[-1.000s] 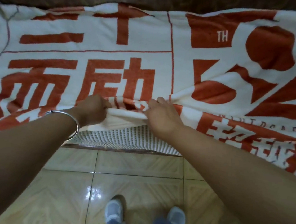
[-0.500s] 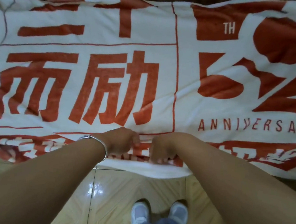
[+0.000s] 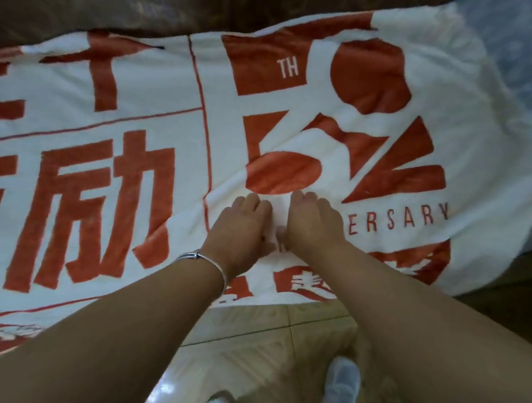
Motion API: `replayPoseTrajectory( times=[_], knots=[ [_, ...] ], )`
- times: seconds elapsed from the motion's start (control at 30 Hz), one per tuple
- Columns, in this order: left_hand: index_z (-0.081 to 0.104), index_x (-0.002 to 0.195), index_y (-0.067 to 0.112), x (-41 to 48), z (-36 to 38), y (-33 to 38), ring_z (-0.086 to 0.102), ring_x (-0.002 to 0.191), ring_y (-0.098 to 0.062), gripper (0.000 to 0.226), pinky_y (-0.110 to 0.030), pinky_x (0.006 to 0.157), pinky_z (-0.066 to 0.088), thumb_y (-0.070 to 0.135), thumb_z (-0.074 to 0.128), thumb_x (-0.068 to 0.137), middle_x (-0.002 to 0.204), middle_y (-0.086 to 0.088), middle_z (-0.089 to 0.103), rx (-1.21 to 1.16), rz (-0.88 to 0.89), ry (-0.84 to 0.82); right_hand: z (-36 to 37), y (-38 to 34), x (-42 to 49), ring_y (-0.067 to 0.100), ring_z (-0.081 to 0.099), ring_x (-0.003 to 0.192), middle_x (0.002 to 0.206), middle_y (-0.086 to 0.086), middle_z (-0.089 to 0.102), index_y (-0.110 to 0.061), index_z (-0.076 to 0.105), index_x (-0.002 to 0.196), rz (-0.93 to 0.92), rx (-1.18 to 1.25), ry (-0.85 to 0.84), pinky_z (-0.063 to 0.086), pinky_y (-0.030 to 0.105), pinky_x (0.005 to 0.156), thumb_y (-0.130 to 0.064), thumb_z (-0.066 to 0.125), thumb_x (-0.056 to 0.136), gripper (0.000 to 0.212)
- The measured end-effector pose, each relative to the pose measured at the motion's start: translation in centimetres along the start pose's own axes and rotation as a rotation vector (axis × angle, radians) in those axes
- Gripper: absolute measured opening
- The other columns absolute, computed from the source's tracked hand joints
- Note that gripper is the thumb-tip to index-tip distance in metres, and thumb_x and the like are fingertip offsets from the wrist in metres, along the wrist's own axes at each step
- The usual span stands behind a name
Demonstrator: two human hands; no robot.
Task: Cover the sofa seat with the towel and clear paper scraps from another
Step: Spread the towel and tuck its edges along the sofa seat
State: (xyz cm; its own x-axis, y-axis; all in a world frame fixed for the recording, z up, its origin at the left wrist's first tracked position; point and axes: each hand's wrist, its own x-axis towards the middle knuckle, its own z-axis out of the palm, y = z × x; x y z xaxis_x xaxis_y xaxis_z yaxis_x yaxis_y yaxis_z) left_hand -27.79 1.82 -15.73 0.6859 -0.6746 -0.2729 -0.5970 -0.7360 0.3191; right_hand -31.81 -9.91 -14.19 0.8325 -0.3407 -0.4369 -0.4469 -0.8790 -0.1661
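Observation:
A large white towel (image 3: 138, 98) with red-orange characters and the letters "ERSARY" lies spread over the sofa seat, its near edge hanging toward the floor. My left hand (image 3: 242, 228), with a silver bangle on the wrist, and my right hand (image 3: 314, 225) sit side by side on the towel's middle right. Both have their fingers curled into the cloth, with a small bunch of white fabric between them. Creases run out from the hands. The seat under the towel is hidden. No paper scraps are in view.
The dark brown sofa backrest (image 3: 147, 1) runs along the top. A pale bluish-white covering (image 3: 531, 64) lies at the top right. Glossy beige floor tiles (image 3: 246, 329) are below the seat, with my feet in light shoes (image 3: 341, 384) on them.
The towel's front edge, lifted off the seat before, has been pulled down over it. My hands have moved from that edge up and right onto the towel's surface. The view has shifted right.

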Motion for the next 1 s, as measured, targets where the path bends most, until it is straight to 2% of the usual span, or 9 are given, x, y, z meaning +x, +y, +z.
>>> replayPoseTrajectory(
  times=[0.1, 0.23, 0.3, 0.5, 0.6, 0.67, 0.77, 0.87, 1.0],
  knots=[
    [0.060, 0.101, 0.010, 1.9, 0.4, 2.5, 0.060, 0.094, -0.027, 0.018, -0.038, 0.083, 0.051, 0.021, 0.051, 0.090, 0.103, -0.008, 0.063, 0.051, -0.063, -0.064, -0.4, 3.1, 0.2, 0.030, 0.054, 0.114, 0.123, 0.012, 0.054, -0.007, 0.050, 0.122, -0.078, -0.078, -0.014, 0.045, 0.038, 0.089, -0.023, 0.054, 0.092, 0.034],
    [0.065, 0.094, 0.009, 4.3, -0.7, 3.7, 0.064, 0.090, -0.032, 0.019, -0.037, 0.079, 0.054, 0.022, 0.053, 0.087, 0.097, -0.011, 0.068, 0.200, -0.055, -0.409, -1.4, 7.0, 0.5, 0.031, 0.059, 0.110, 0.119, 0.012, 0.060, -0.006, 0.059, 0.113, -0.082, -0.015, -0.099, 0.048, 0.037, 0.084, -0.011, 0.050, 0.093, 0.023],
    [0.066, 0.095, 0.009, 5.7, -1.5, 4.6, 0.064, 0.090, -0.031, 0.021, -0.035, 0.078, 0.052, 0.023, 0.052, 0.089, 0.098, -0.012, 0.069, 0.247, -0.017, -0.490, -2.2, 8.5, 0.7, 0.031, 0.060, 0.109, 0.118, 0.013, 0.061, -0.006, 0.059, 0.113, -0.084, 0.043, -0.101, 0.048, 0.036, 0.084, -0.010, 0.050, 0.092, 0.024],
    [0.056, 0.084, 0.017, 9.1, 0.3, 14.3, 0.060, 0.081, -0.022, 0.005, -0.027, 0.068, 0.040, 0.020, 0.059, 0.087, 0.082, 0.002, 0.058, -0.168, 0.103, -0.321, -5.3, 15.1, 1.5, 0.029, 0.058, 0.112, 0.120, 0.013, 0.059, -0.006, 0.057, 0.118, 0.016, 0.206, -0.013, 0.047, 0.035, 0.087, -0.011, 0.053, 0.091, 0.028],
    [0.058, 0.107, 0.014, 10.9, 2.6, 19.6, 0.063, 0.092, -0.020, 0.030, -0.032, 0.082, 0.050, 0.023, 0.069, 0.080, 0.101, -0.001, 0.065, -0.365, 0.116, -0.278, -6.1, 19.0, 2.0, 0.033, 0.059, 0.111, 0.121, 0.015, 0.060, -0.004, 0.059, 0.114, 0.143, 0.249, 0.051, 0.047, 0.037, 0.085, -0.006, 0.042, 0.093, 0.027],
    [0.056, 0.119, 0.016, 12.0, 4.1, 22.0, 0.061, 0.101, -0.023, 0.045, -0.039, 0.089, 0.051, 0.030, 0.069, 0.078, 0.116, -0.005, 0.063, -0.334, 0.105, -0.256, -6.3, 21.6, 2.2, 0.035, 0.058, 0.111, 0.121, 0.016, 0.058, -0.004, 0.056, 0.116, 0.227, 0.283, 0.075, 0.046, 0.037, 0.087, -0.007, 0.037, 0.095, 0.029],
    [0.062, 0.109, 0.010, 13.0, 5.6, 24.7, 0.061, 0.095, -0.029, 0.029, -0.040, 0.083, 0.052, 0.026, 0.057, 0.086, 0.108, -0.013, 0.063, -0.171, 0.097, -0.234, -6.3, 24.5, 2.2, 0.035, 0.058, 0.109, 0.119, 0.016, 0.059, -0.003, 0.054, 0.115, 0.271, 0.348, 0.068, 0.046, 0.037, 0.085, -0.007, 0.038, 0.094, 0.027],
    [0.065, 0.097, 0.003, 14.5, 5.5, 26.3, 0.063, 0.089, -0.029, 0.021, -0.032, 0.074, 0.047, 0.019, 0.057, 0.087, 0.096, -0.014, 0.067, -0.151, 0.088, -0.376, -6.1, 26.6, 2.1, 0.034, 0.059, 0.105, 0.115, 0.016, 0.060, -0.003, 0.055, 0.111, 0.297, 0.409, 0.067, 0.045, 0.035, 0.078, -0.005, 0.042, 0.090, 0.024],
    [0.066, 0.093, 0.012, 16.4, 4.0, 26.8, 0.054, 0.072, -0.012, 0.012, -0.023, 0.069, 0.041, 0.020, 0.058, 0.088, 0.080, 0.003, 0.062, -0.160, 0.116, -0.641, -6.0, 28.9, 2.0, 0.033, 0.057, 0.109, 0.118, 0.015, 0.058, -0.004, 0.054, 0.113, 0.312, 0.478, 0.062, 0.043, 0.032, 0.079, -0.006, 0.047, 0.089, 0.025]
  ],
)
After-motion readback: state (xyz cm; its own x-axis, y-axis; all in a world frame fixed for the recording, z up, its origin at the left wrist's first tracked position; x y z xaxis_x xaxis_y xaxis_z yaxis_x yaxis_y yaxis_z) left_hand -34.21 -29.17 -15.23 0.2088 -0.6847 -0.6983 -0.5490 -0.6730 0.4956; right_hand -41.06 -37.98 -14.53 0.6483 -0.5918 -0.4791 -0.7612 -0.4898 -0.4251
